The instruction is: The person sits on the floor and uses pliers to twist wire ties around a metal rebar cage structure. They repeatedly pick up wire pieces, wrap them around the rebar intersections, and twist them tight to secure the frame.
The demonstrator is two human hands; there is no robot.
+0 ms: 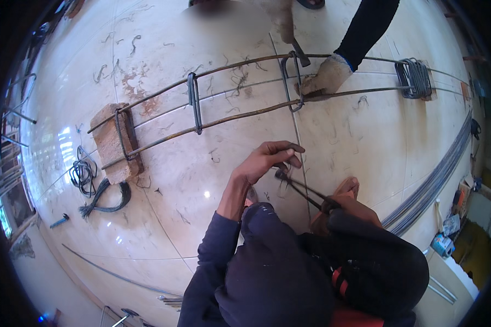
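My left hand point(273, 158) is raised over the floor with its fingers curled toward the thumb; whatever they pinch is too small to make out. My right hand point(356, 209) grips the dark handles of a pair of pincers point(281, 175), whose jaws sit just below my left fingers. Beyond both hands lie two long steel rods point(245, 113) with rectangular wire stirrups point(195, 103) around them. A co-worker's gloved hand point(327, 76) touches the nearer rod beside another stirrup point(285, 73). The co-worker's other hand point(283, 24) holds a dark metal tool point(300, 53) at the farther rod.
The rods' left end rests on a reddish brick point(106, 122). Bundled stirrups point(414, 79) hang at the right end. A wire coil point(83, 175), bound tie wires point(114, 201) and a small blue-handled tool point(60, 220) lie left. Long bars point(433, 174) lie right; wire scraps litter the tiles.
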